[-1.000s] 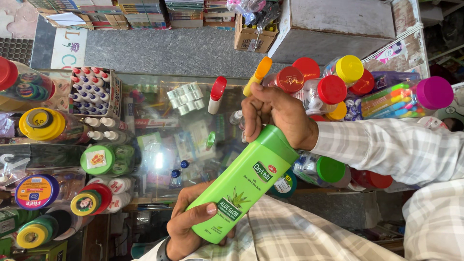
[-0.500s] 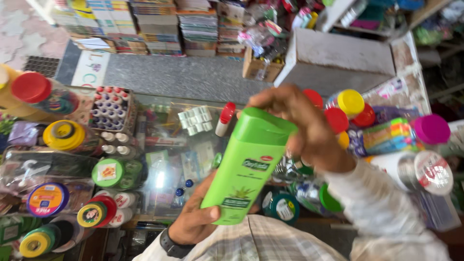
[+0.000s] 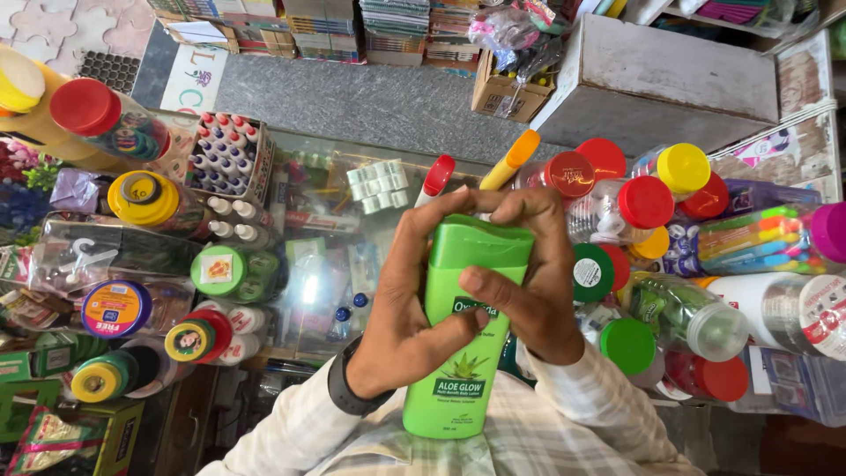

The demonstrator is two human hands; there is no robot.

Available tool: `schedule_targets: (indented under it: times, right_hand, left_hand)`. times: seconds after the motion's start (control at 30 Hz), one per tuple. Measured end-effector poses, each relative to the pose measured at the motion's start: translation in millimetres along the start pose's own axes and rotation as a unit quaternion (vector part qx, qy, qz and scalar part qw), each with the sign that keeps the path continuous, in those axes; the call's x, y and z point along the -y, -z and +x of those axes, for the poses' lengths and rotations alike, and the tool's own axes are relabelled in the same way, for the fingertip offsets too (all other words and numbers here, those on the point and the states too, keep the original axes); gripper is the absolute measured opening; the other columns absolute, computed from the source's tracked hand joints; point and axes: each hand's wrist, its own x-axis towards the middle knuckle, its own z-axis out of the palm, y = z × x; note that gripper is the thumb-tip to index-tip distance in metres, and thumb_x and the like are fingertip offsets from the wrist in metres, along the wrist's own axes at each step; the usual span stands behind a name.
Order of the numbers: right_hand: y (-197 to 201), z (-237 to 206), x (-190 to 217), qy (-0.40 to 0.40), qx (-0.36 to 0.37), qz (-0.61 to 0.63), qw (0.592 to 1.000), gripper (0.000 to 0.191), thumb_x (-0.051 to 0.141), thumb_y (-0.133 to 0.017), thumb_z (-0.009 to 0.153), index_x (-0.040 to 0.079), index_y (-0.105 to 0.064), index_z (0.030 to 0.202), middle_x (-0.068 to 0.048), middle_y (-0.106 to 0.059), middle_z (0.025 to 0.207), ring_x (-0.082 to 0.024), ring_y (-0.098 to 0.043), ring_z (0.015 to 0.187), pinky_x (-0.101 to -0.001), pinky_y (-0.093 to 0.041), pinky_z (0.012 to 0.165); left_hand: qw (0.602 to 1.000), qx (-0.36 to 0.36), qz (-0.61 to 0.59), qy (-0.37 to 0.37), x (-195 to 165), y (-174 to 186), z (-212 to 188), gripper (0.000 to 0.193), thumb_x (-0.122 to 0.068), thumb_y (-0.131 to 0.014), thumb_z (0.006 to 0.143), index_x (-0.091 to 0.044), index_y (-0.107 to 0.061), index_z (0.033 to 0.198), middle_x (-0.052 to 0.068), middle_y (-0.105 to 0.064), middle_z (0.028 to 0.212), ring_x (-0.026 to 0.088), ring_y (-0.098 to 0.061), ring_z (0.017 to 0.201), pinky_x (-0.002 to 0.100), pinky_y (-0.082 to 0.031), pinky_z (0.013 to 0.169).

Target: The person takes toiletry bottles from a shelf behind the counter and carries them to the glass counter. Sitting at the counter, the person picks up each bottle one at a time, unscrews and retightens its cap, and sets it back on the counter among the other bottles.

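- Two hands close around one green bottle (image 3: pixel 463 344), held upright in the near middle of the view, above a glass-topped desk (image 3: pixel 352 264).
- Left hand (image 3: pixel 410 304) grips the bottle from the left side; its fingers (image 3: pixel 441 211) are clamped over the shoulder and cap, and the thumb presses on the front label.
- Right hand (image 3: pixel 533 282) grips from the right; its fingers (image 3: pixel 480 286) are curled across the front of the bottle and over the top of the green cap (image 3: pixel 480 242).
- A dark wristband (image 3: pixel 348 388) sits on the left wrist, and both arms wear checked sleeves (image 3: pixel 582 397).
- To the right of the bottle stand clear jars with red lids (image 3: pixel 648 201), a yellow lid (image 3: pixel 683 167) and green lids (image 3: pixel 627 345), crowded close together on the desk.
- Just beyond the hands lie a tube with an orange cap (image 3: pixel 511 159) and a white tube with a red cap (image 3: pixel 436 176).
- To the left, a box of small marker-like bottles (image 3: pixel 229 154) stands on the glass, with a red-lidded jar (image 3: pixel 106 115) and rolls of tape (image 3: pixel 115 308) farther left.
- Far across the desk, stacked books (image 3: pixel 326 22) and a cardboard box (image 3: pixel 498 92) rest on the floor.
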Motion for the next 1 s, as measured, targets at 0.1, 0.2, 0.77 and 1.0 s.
schedule_targets:
  times: [0.1, 0.2, 0.77, 1.0]
  right_hand:
    - [-5.7, -1.3, -3.6, 0.036, -0.009, 0.009, 0.999, 0.060, 0.011, -0.081, 0.092, 0.009, -0.038, 0.133, -0.019, -0.055, 0.142, -0.021, -0.062, 0.125, -0.0383, -0.054, 0.109]
    - [-7.8, -4.1, -5.8, 0.032, -0.020, 0.018, 0.999, 0.058, 0.011, -0.082, 0.093, 0.008, -0.038, 0.131, -0.019, -0.055, 0.138, -0.023, -0.066, 0.120, -0.0401, -0.058, 0.105]
    - [0.7, 6.6, 50.2, -0.012, 0.049, -0.300, 0.953, 0.037, 0.016, -0.064, 0.096, -0.003, -0.064, 0.128, -0.013, -0.072, 0.116, -0.016, -0.070, 0.108, -0.0293, -0.056, 0.094]
    - [-6.0, 4.9, 53.9, 0.064, 0.041, -0.389, 0.918, 0.031, 0.020, -0.056, 0.104, -0.002, -0.072, 0.118, -0.011, -0.072, 0.107, -0.015, -0.068, 0.092, -0.0269, -0.053, 0.083]
  left_hand:
    - [0.995, -0.016, -0.070, 0.072, -0.2, -3.9, -1.1, 0.090, 0.000, -0.065, 0.082, -0.005, -0.026, 0.163, 0.014, -0.049, 0.151, 0.025, -0.057, 0.133, 0.038, -0.051, 0.110]
    - [0.989, -0.039, -0.114, 0.089, 0.6, -5.6, -5.4, 0.100, -0.002, -0.062, 0.077, -0.008, -0.015, 0.165, 0.013, -0.043, 0.147, 0.025, -0.056, 0.129, 0.039, -0.052, 0.104]
    - [0.989, -0.023, -0.080, 0.119, -0.8, -8.1, -11.3, 0.108, -0.013, -0.075, 0.083, -0.002, -0.007, 0.166, 0.015, -0.056, 0.135, 0.022, -0.060, 0.123, 0.037, -0.052, 0.107]
    - [0.998, -0.006, -0.010, 0.068, -9.2, -7.4, -12.6, 0.102, -0.014, -0.076, 0.087, 0.003, -0.014, 0.168, 0.016, -0.060, 0.139, 0.021, -0.062, 0.128, 0.036, -0.051, 0.111]
